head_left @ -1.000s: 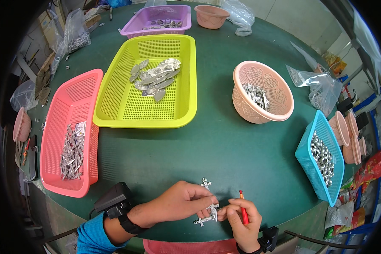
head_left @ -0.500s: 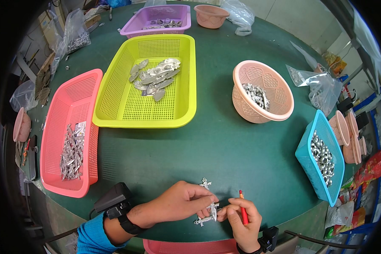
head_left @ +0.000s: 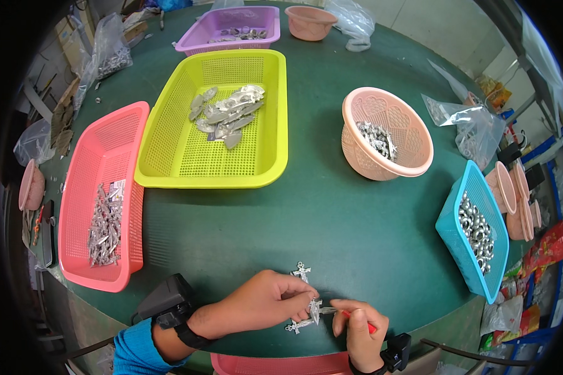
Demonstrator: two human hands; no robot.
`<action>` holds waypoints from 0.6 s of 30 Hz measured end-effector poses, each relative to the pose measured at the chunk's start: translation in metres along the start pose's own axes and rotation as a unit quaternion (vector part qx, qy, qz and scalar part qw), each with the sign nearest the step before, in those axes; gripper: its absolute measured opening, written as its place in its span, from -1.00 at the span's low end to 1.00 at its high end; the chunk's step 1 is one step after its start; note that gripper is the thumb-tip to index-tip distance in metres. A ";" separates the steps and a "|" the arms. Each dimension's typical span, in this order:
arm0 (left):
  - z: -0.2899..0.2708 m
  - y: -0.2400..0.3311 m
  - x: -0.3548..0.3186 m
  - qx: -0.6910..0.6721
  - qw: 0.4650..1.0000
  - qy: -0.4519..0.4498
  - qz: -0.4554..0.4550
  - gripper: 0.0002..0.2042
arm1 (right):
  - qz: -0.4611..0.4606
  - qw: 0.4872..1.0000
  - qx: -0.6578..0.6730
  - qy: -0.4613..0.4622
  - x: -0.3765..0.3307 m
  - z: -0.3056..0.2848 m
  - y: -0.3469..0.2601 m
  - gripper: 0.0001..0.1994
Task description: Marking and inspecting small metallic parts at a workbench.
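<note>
1. One pink basket (head_left: pixel 281 364) is showing at the near edge of the green table (head_left: pixel 244 231), largely cut off.
2. Just beyond, the left hand (head_left: pixel 276 300) is pinching a small silver sword-shaped piece (head_left: pixel 315 312), thumb and fingers clamped on it.
3. To the right, the right hand (head_left: pixel 360 341) is gripping a red-handled tool (head_left: pixel 372 328), fingers closed around it; a slim metal tip (head_left: pixel 327 310) is pointing left toward the piece, and I cannot tell whether they are touching.
4. One ornate silver piece (head_left: pixel 301 271) is lying just on the left hand's far side, another silver piece (head_left: pixel 300 325) on its near side.
5. Farther left, a coral basket (head_left: pixel 136 206) is holding slender silver parts (head_left: pixel 106 231); farther right, a blue basket (head_left: pixel 451 236) is holding round metal parts (head_left: pixel 476 236).
6. Beyond, a peach bowl (head_left: pixel 358 153) is standing right of a yellow-green basket (head_left: pixel 209 181), both containing metal pieces.
7. Farthest, a purple basket (head_left: pixel 191 44) is sitting left of a smaller peach bowl (head_left: pixel 311 28).
</note>
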State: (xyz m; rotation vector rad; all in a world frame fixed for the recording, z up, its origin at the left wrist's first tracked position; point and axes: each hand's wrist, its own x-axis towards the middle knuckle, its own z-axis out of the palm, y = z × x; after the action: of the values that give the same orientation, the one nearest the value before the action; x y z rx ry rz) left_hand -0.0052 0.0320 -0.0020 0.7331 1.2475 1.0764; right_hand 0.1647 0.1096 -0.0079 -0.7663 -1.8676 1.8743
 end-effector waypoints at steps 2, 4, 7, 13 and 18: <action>0.001 0.000 0.000 0.002 1.000 0.005 -0.008 -0.83 | 0.035 0.999 0.014 0.017 0.000 0.006 -0.006 -0.74; 0.003 0.000 0.001 0.005 1.000 0.008 -0.015 -0.83 | 0.003 0.996 0.015 0.093 0.002 0.016 -0.007 -0.90; 0.005 -0.002 0.000 -0.008 1.000 0.026 -0.002 -0.82 | 0.001 0.995 0.020 0.093 0.004 0.024 -0.008 -0.87; 0.002 -0.001 0.001 0.029 0.999 0.009 -0.022 -0.83 | -0.004 0.995 -0.017 0.095 0.001 0.028 -0.009 -0.91; 0.006 -0.002 -0.001 0.027 0.998 0.047 0.008 -0.82 | -0.017 0.994 0.000 0.109 0.002 0.028 -0.007 -0.92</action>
State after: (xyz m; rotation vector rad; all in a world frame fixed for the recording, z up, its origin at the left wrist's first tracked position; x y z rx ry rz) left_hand 0.0010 0.0312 -0.0024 0.7410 1.3580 1.1042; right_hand 0.1450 0.0893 -0.0021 -0.8957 -1.7333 1.6955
